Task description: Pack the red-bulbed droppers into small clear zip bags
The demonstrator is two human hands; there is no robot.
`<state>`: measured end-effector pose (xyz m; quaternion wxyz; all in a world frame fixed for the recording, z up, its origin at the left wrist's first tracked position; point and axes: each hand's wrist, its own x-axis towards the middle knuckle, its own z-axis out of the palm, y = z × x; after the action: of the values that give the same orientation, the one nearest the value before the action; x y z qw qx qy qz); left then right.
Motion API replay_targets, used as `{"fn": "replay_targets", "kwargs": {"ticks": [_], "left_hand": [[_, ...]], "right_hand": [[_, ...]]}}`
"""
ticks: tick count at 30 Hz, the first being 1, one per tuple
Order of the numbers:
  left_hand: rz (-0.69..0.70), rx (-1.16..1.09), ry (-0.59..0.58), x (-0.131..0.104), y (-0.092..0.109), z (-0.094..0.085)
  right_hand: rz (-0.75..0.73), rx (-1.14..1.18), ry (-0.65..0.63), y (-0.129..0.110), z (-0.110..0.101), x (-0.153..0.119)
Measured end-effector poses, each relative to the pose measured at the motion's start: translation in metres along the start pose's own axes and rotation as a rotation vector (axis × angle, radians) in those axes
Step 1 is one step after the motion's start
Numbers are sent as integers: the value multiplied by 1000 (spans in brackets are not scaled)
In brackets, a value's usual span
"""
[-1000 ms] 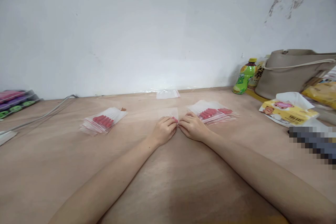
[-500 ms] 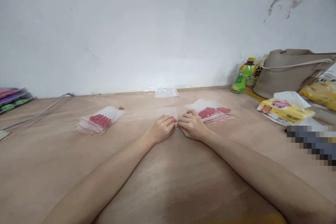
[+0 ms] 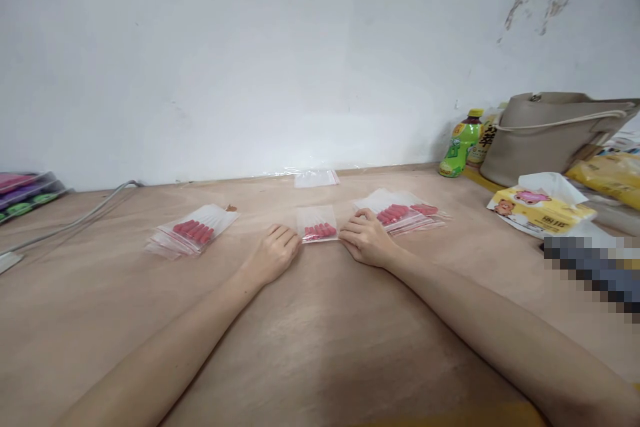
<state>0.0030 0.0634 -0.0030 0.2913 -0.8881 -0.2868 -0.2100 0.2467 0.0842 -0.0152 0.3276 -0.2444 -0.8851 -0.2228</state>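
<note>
Flat on the table between my hands lies a small clear zip bag [image 3: 317,221] with several red, capsule-like pieces inside, its zip edge towards me. My left hand [image 3: 278,252] is closed at the bag's near left corner, and my right hand [image 3: 366,238] pinches its near right corner. Fingertips of both hands are partly hidden. Just beyond my right hand is a pile of similar filled bags [image 3: 400,210]. Another pile of filled bags [image 3: 193,230] lies to the left, apart from my left hand.
An empty-looking clear bag [image 3: 317,178] lies by the wall. At right stand a green bottle [image 3: 457,147], a grey-beige handbag [image 3: 545,140] and a yellow tissue pack [image 3: 543,207]. A grey cable [image 3: 95,210] and colourful packs [image 3: 30,193] lie at far left.
My left hand has slid left along the bag's near edge, from close beside my right hand to the left corner, uncovering the red pieces. My right hand has stayed put.
</note>
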Motion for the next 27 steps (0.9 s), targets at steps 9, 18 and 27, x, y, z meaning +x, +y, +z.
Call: {"fn": "replay_targets", "kwargs": {"ticks": [9,18,27], "left_hand": [[-50,-26,-51,0,1,3],[-141,-124,-38,1,4,4],[-242,-140,-96,-2,1,4]], "right_hand": [[45,7,-8,0,1,-2],[131,105,-42,-5,9,-2],[407,134,80,45,-25,-13]]}}
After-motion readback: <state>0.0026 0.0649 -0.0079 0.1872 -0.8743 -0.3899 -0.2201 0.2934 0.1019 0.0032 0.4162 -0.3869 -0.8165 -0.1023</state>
